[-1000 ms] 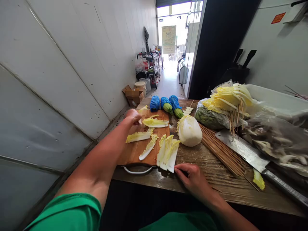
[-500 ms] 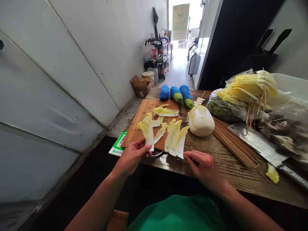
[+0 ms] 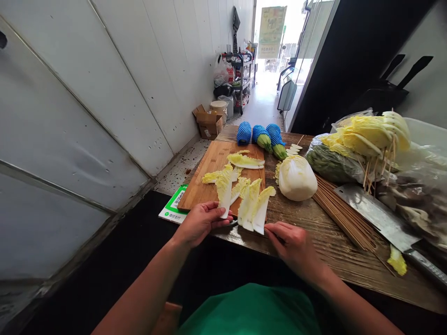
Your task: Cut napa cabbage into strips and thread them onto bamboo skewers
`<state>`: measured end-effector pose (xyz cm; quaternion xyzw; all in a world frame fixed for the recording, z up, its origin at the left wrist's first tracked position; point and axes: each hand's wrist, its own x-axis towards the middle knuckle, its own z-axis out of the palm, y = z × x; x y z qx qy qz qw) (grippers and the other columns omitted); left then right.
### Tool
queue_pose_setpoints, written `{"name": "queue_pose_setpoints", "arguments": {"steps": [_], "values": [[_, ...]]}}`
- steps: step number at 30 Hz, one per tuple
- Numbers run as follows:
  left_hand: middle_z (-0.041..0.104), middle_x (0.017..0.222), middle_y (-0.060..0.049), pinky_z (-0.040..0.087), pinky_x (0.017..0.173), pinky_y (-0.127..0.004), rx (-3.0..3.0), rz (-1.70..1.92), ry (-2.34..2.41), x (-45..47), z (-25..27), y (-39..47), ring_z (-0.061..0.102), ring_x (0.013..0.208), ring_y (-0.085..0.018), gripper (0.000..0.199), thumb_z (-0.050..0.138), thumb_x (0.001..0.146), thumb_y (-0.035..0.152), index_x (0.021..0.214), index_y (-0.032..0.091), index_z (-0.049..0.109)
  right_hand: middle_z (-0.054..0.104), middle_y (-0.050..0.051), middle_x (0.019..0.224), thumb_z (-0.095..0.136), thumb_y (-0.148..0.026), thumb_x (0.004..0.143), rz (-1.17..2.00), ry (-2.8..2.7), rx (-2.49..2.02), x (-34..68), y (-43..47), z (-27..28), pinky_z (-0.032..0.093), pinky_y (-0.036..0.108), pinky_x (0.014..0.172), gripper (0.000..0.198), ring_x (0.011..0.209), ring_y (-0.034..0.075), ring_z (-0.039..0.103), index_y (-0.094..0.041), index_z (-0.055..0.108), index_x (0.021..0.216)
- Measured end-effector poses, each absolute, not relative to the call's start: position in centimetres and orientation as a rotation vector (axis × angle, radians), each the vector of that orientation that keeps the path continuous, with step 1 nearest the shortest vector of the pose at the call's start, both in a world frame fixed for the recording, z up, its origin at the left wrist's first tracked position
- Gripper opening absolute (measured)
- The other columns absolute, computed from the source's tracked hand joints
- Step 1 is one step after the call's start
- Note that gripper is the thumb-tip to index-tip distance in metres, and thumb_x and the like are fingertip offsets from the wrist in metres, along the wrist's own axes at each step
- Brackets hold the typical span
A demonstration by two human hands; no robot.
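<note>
"Where do we have our left hand?"

"Our left hand (image 3: 202, 221) is at the cutting board's near edge, its fingers closed on the white end of one cabbage leaf (image 3: 225, 195), the frilly yellow end pointing toward the board (image 3: 197, 193)."

"And our right?"

"We have the right hand (image 3: 291, 239) just off the board's near right corner, fingers narrowed to a pinch, holding the fanned leaves (image 3: 256, 209) by their white end. We can't tell whether a skewer runs between the fingertips. The fan stands over that same corner."

"What else do we see around the board?"

"On it we have loose leaves (image 3: 246, 161). Just right of it on the counter (image 3: 314, 253) sits the cabbage head (image 3: 297, 179); farther right, a bundle of skewers (image 3: 344, 216), then a cleaver (image 3: 380, 221). Beyond its far edge we see three blue-netted vegetables (image 3: 260, 132)."
</note>
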<state>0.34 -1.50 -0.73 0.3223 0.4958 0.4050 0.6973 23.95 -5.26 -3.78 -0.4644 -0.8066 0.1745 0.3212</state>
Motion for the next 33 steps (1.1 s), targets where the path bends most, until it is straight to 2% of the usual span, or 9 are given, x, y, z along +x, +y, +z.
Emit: {"name": "queue_pose_setpoints", "arguments": {"steps": [8,33], "values": [[0.067,0.082,-0.012,0.056,0.065,-0.023,0.714,0.891,1.144,0.51,-0.66,-1.60,0.066,0.077,-0.018,0.016,0.069,0.068,0.015,0.079,0.008,0.060,0.068,0.004,0.080,0.042,-0.024,0.088,0.465,-2.118,-1.216,23.97,-5.17,-3.82,0.047,0.023,0.063,0.024,0.067,0.014,0.063,-0.022,0.066,0.088],[0.067,0.080,-0.012,0.055,0.063,-0.022,0.733,0.850,1.183,0.89,-0.01,-1.73,0.065,0.073,-0.017,0.012,0.064,0.071,0.012,0.080,0.008,0.057,0.067,0.004,0.078,0.042,-0.023,0.088,0.434,-2.173,-1.238,24.02,-5.24,-3.77,0.045,0.021,0.063,0.024,0.064,0.012,0.061,-0.020,0.066,0.087]]}}
